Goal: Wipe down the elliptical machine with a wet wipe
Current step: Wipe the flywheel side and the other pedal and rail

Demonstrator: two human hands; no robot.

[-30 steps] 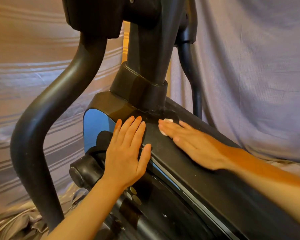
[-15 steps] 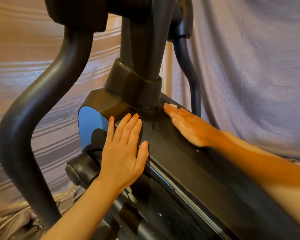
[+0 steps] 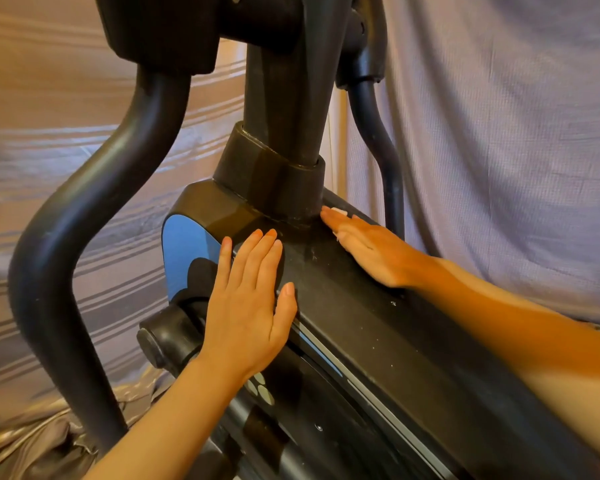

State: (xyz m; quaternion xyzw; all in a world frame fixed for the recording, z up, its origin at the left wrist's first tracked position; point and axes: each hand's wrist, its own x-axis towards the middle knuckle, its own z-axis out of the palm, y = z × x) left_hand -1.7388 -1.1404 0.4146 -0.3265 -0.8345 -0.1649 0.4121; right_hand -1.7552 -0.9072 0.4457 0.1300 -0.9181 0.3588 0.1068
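On top of the elliptical machine's [image 3: 378, 327] black housing, right at the foot of the upright post [image 3: 284, 109], the right hand [image 3: 371, 251] is lying flat with straight fingers, pressing the wet wipe [image 3: 339, 212] down against the plastic rather than clutching it; only a small white edge is peeking out past the fingertips and beside the palm (the rest is hidden beneath the hand). Nearer and to the left, the left hand [image 3: 246, 306] is resting open on the side of the housing, fingers together and reaching over the top edge, thumb spread, holding nothing and seemingly bracing the body. A blue panel [image 3: 184, 251] is showing to its left, and curved black handlebar arms [image 3: 84, 216] are rising on both sides against draped grey cloth [image 3: 499, 133]. Judging from this, the wiping step is under way at the collar where post meets housing. Pale specks are dotting the housing's top nearer the camera, so the next move is probably calling for steady flat pressure while dragging the wipe back along that top, keeping it from bunching or slipping out from under the fingers.
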